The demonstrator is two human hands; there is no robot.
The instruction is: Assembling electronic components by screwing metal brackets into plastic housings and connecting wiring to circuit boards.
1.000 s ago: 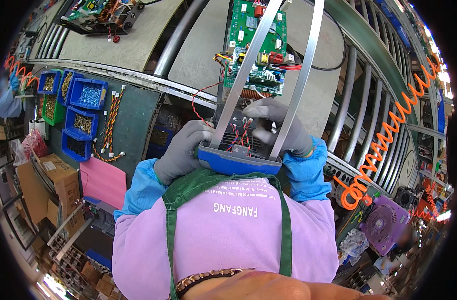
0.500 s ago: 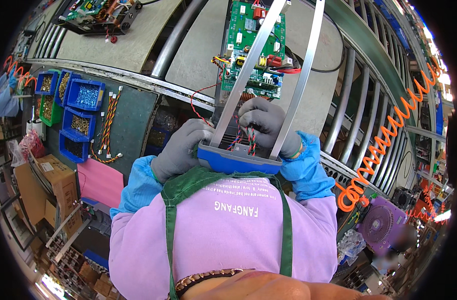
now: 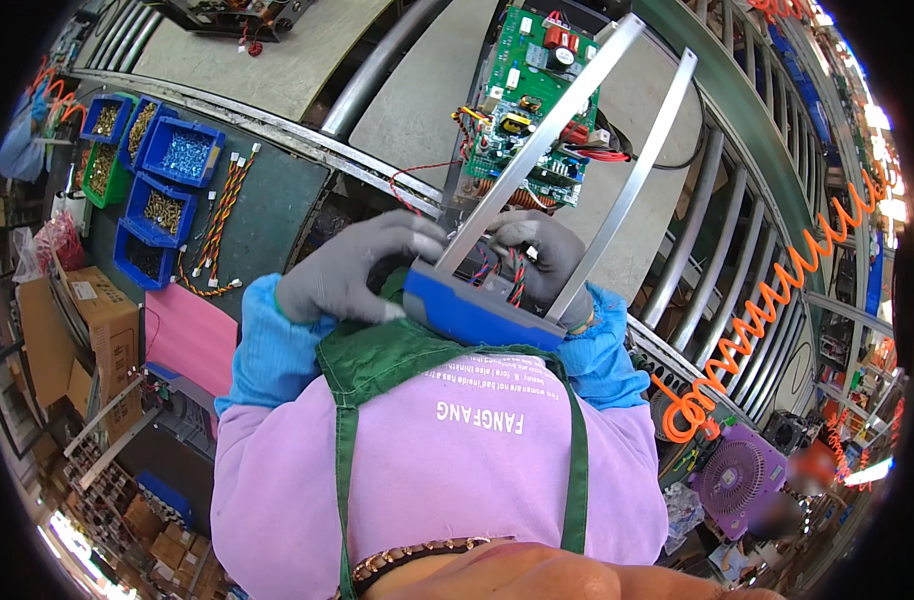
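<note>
A blue-and-grey end panel (image 3: 482,312) with two long metal strips (image 3: 632,180) rests tilted against my apron. My left hand (image 3: 362,265), in a grey glove, is at its left side, thumb and fingers apart, fingertips near the left strip. Between the strips, the gloved right hand (image 3: 549,250) pinches a small white wire connector (image 3: 532,253). Twisted red, black and blue wires (image 3: 518,278) run from behind the panel beside these fingers. Beyond both hands lies a green circuit board (image 3: 512,85) with capacitors, coils and wires; a thin red wire (image 3: 405,180) loops out at its left.
Blue bins (image 3: 183,152) of screws and a green bin (image 3: 103,172) stand at the left, beside bundled wires (image 3: 219,225). Metal rollers (image 3: 692,215) and a coiled orange air hose (image 3: 767,300) are at the right, near a purple fan (image 3: 737,472). Another unit (image 3: 242,15) sits far left.
My left hand has come away from the panel's left edge, its thumb spreading. The right hand has drawn back slightly, and a white connector now shows in its fingers. The panel has tilted.
</note>
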